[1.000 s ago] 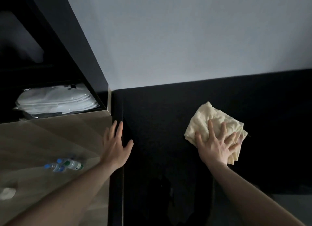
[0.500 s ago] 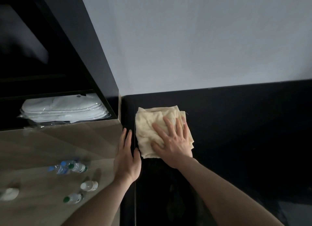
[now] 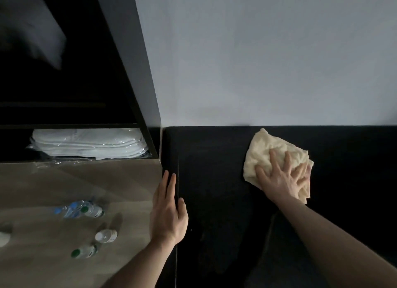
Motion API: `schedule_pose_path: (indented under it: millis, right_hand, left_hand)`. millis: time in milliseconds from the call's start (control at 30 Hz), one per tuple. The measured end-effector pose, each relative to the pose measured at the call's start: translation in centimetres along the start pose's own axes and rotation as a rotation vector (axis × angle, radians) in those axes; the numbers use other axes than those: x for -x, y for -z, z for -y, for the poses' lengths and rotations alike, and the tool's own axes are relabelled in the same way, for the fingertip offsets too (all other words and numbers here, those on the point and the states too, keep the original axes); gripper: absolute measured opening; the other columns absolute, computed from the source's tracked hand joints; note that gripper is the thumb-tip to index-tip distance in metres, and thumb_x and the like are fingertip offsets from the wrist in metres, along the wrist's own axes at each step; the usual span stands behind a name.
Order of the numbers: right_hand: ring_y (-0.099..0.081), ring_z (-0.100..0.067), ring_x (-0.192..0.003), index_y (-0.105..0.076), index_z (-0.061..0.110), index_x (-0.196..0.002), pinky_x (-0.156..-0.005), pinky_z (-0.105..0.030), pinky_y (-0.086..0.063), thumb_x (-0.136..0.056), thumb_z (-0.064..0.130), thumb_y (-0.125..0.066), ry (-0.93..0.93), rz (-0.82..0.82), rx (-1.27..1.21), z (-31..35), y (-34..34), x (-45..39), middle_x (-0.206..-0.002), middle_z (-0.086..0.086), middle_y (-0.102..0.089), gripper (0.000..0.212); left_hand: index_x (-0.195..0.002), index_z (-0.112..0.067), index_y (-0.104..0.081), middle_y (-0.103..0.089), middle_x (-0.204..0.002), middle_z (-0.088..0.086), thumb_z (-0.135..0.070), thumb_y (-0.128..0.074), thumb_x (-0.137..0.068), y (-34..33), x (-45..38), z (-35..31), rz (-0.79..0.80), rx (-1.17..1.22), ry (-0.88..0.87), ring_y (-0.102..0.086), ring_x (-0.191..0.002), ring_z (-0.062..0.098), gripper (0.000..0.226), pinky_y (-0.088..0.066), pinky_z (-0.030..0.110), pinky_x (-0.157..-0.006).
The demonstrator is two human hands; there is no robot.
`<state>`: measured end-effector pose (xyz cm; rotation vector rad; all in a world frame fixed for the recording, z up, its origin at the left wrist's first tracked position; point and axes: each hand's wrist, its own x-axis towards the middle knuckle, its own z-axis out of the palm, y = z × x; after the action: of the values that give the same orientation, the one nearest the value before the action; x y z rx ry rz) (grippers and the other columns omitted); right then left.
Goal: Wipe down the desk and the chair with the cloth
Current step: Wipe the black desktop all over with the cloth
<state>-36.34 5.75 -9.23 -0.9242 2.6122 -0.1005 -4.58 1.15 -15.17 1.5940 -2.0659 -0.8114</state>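
A crumpled cream cloth (image 3: 268, 150) lies on the black desk top (image 3: 214, 180), near the wall at the right of centre. My right hand (image 3: 281, 176) presses flat on the cloth with its fingers spread. My left hand (image 3: 168, 208) rests flat on the desk's left edge, fingers straight, where the black top meets the brown surface. No chair is in view.
Left of the desk, a lower brown surface (image 3: 53, 191) carries several small water bottles (image 3: 81, 210). A dark shelf unit (image 3: 129, 72) stands behind it, holding wrapped white items (image 3: 86, 143). A pale wall (image 3: 257, 62) runs behind the desk.
My right hand has slid the cloth from the desk's left edge, beside my left hand, to the right along the back. My left hand has stayed in place.
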Motion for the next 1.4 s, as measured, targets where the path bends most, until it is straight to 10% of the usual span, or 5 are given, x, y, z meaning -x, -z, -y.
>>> schedule_pose_path:
  millis: [333,433,667,833,1400]
  right_hand:
    - [0.034,-0.049,-0.154,0.0,0.056,-0.164,-0.12,-0.072,0.021,-0.102,0.057,-0.036,0.629,0.25,0.165,15.4,-3.7,4.7,-0.178,0.002,0.018,0.072]
    - [0.037,-0.039,-0.156,0.001,0.056,-0.165,-0.126,-0.068,0.013,-0.102,0.058,-0.04,0.677,0.303,0.076,14.9,-3.2,5.4,-0.176,0.011,0.02,0.075]
    - [0.024,-0.021,-0.162,-0.002,0.051,-0.168,-0.131,-0.058,0.009,-0.106,0.064,-0.04,0.453,0.059,-0.094,0.8,-1.5,5.8,-0.177,0.017,0.017,0.074]
    - [0.023,-0.021,-0.163,-0.008,0.044,-0.17,-0.131,-0.059,0.008,-0.101,0.07,-0.035,0.238,0.015,0.018,-12.2,-1.1,7.2,-0.177,0.015,0.013,0.078]
    - [0.025,-0.015,-0.162,-0.011,0.04,-0.17,-0.13,-0.042,0.017,-0.099,0.073,-0.028,0.402,-0.09,-0.126,-24.3,0.4,7.6,-0.178,0.011,0.011,0.08]
  left_hand:
    - [-0.161,-0.016,-0.042,-0.03,-0.173,-0.007,-0.019,-0.051,-0.092,0.1,-0.2,0.6,-0.038,0.185,-0.005,-0.029,-0.156,0.009,0.07,-0.018,0.021,-0.128]
    - [-0.156,-0.018,-0.048,-0.047,-0.163,-0.002,-0.024,-0.052,-0.089,1.1,-0.3,0.3,-0.023,0.357,0.095,-0.043,-0.149,0.013,0.068,-0.035,0.045,-0.126]
    - [-0.159,-0.021,-0.041,-0.029,-0.171,0.006,-0.048,-0.049,-0.096,3.5,-3.8,-3.4,0.073,-0.135,-0.385,-0.021,-0.16,0.029,0.07,-0.023,0.057,-0.128]
    - [-0.168,-0.046,0.0,0.015,-0.178,-0.005,-0.084,-0.016,-0.09,-0.2,-8.1,-6.1,0.271,-0.462,-0.132,0.019,-0.161,0.038,0.088,0.008,0.065,-0.127]
    - [-0.166,-0.049,0.01,0.022,-0.177,-0.005,-0.075,-0.015,-0.102,-10.0,-4.0,-19.5,0.37,-0.608,-0.032,0.022,-0.159,0.046,0.073,0.007,0.068,-0.127]
